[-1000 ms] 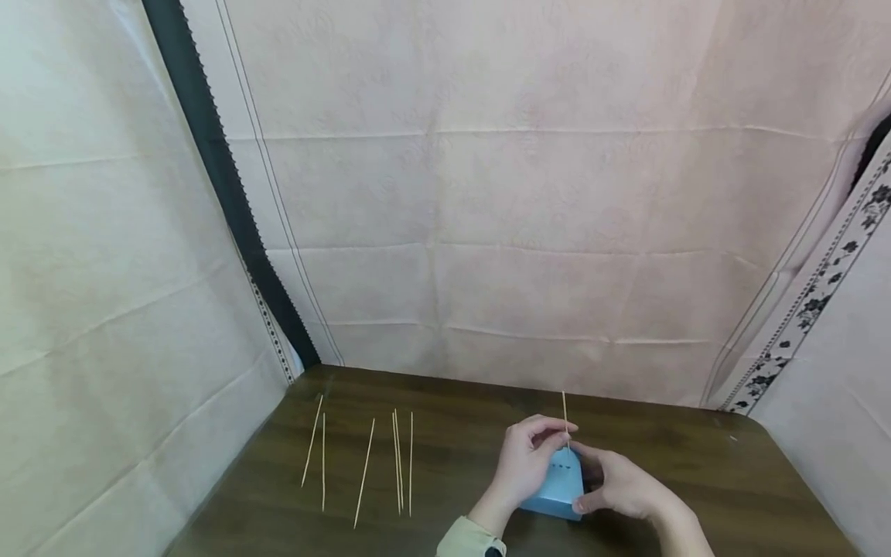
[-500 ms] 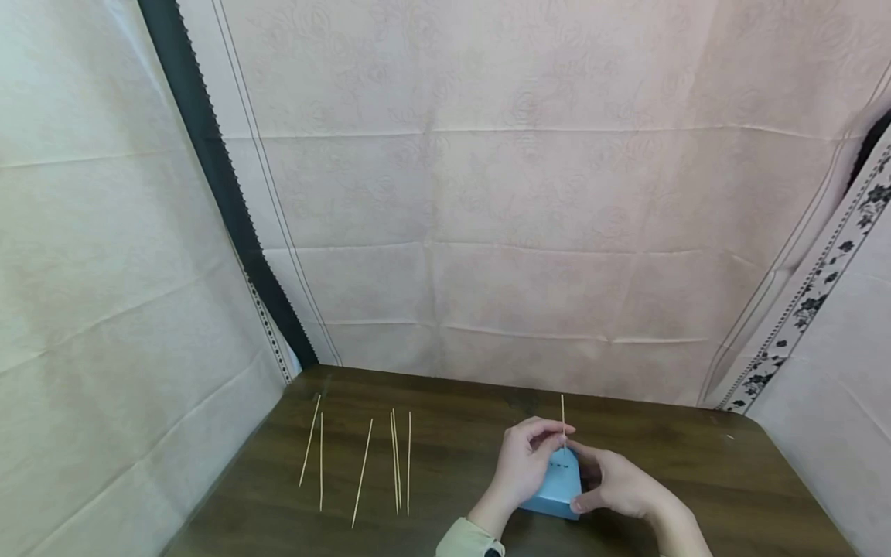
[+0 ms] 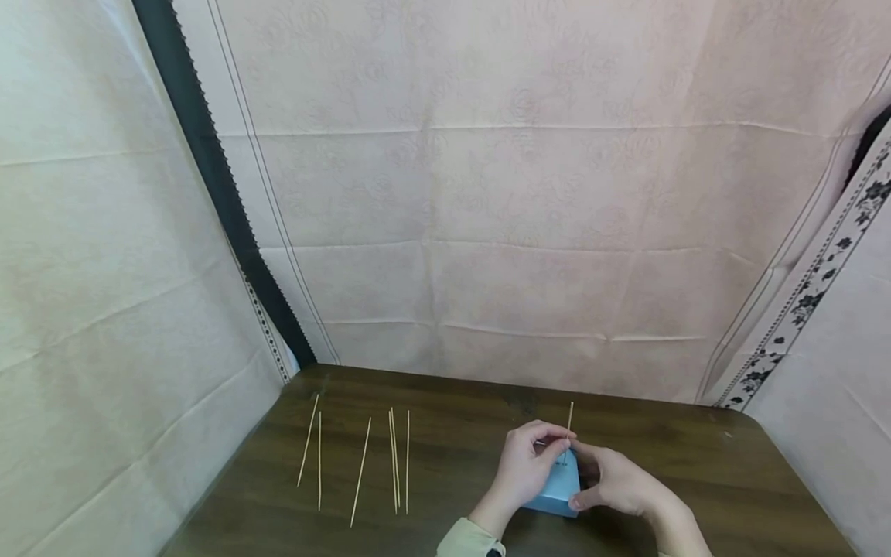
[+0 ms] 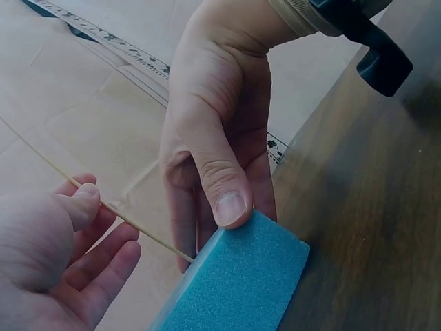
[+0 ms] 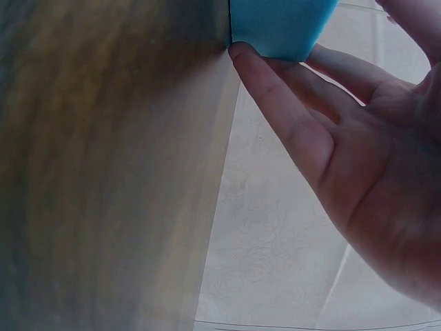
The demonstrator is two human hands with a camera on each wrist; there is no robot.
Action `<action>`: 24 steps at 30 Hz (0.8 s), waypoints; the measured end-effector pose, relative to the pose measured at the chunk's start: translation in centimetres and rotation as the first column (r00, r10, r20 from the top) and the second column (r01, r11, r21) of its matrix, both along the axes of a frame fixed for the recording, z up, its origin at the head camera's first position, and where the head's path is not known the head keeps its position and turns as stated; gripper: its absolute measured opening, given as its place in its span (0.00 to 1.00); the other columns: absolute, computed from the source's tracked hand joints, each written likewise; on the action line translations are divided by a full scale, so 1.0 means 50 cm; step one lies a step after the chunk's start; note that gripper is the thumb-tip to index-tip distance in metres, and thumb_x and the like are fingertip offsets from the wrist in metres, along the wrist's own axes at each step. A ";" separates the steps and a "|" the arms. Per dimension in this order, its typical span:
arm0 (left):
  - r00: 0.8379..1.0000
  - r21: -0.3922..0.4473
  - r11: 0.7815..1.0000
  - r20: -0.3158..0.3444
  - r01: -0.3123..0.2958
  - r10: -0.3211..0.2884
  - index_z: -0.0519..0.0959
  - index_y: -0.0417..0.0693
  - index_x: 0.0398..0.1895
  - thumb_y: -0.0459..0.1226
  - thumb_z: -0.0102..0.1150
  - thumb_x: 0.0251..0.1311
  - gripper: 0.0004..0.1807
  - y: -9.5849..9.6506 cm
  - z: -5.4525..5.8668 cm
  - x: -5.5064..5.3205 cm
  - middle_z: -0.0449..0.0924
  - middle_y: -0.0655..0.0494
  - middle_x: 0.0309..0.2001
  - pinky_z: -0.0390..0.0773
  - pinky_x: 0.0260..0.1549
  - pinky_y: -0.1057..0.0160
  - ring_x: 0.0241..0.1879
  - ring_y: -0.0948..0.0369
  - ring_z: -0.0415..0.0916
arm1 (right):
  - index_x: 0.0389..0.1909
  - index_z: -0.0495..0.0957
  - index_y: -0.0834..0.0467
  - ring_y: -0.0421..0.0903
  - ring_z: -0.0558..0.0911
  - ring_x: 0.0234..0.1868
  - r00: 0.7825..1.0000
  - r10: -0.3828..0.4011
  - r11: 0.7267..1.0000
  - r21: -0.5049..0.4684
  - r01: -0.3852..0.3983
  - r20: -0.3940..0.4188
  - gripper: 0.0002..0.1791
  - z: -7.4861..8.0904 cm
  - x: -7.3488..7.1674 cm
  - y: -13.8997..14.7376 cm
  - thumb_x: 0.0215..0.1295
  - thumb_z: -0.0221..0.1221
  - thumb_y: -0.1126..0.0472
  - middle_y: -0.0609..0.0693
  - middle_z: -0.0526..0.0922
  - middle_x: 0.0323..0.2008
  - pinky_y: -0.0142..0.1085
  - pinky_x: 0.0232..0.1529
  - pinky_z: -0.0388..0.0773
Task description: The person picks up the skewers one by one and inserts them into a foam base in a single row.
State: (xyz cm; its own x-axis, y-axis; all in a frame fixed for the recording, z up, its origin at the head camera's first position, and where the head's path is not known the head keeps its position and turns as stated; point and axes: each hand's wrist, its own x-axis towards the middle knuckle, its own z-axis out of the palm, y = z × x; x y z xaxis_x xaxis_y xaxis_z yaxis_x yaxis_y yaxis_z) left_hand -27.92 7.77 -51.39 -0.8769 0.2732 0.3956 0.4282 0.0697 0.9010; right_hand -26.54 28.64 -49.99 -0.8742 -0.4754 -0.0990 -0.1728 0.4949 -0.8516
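In the head view my left hand point(image 3: 524, 466) pinches a thin wooden skewer point(image 3: 570, 418) between thumb and fingers. The skewer stands nearly upright, leaning a little right, with its lower end at the top face of a blue foam block point(image 3: 557, 486). Small dark marks show on that face near the skewer. My right hand point(image 3: 623, 486) grips the block from its right side, thumb at the near corner. From the left wrist, the skewer point(image 4: 148, 234) meets the block's point(image 4: 241, 276) edge; whether it goes in is unclear. The right wrist view shows fingers against the block point(image 5: 279, 27).
Several loose skewers point(image 3: 360, 472) lie spread on the left part of the dark wooden table point(image 3: 459, 418). A pale cloth point(image 3: 529, 193) hangs behind the table, and more cloth point(image 3: 125, 309) hangs at the left side.
The skewer's lower end has shifted toward the near side, over the marks, and its top now leans right and sits lower. Both hands keep nearly the same place.
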 end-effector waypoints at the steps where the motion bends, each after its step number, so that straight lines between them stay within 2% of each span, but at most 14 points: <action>1: 1.000 0.000 1.000 -0.002 -0.002 0.002 0.91 0.52 0.47 0.35 0.67 0.74 0.06 0.001 0.000 -0.001 0.87 0.69 0.44 0.83 0.46 0.69 0.44 0.72 0.82 | 0.76 0.57 0.80 0.68 0.84 0.58 1.000 0.001 1.000 -0.001 -0.001 -0.002 0.57 -0.001 0.000 0.000 0.52 0.80 0.66 0.70 0.83 0.58 0.63 0.56 0.81; 16: 0.998 0.011 0.998 -0.041 -0.057 0.057 0.92 0.50 0.43 0.34 0.70 0.71 0.04 0.017 0.000 0.000 0.87 0.69 0.40 0.83 0.42 0.71 0.40 0.73 0.82 | 0.75 0.60 0.79 0.66 0.84 0.58 1.000 -0.010 1.000 -0.020 0.010 0.005 0.53 0.002 0.001 0.000 0.54 0.79 0.68 0.68 0.84 0.57 0.61 0.56 0.82; 24: 0.992 -0.043 0.997 -0.114 -0.068 0.063 0.91 0.43 0.44 0.30 0.68 0.71 0.05 0.021 0.007 0.007 0.88 0.65 0.41 0.83 0.42 0.73 0.41 0.73 0.83 | 0.75 0.59 0.80 0.66 0.83 0.59 1.000 -0.011 1.000 -0.007 0.011 -0.009 0.53 0.000 0.000 0.000 0.54 0.79 0.69 0.70 0.83 0.59 0.61 0.56 0.81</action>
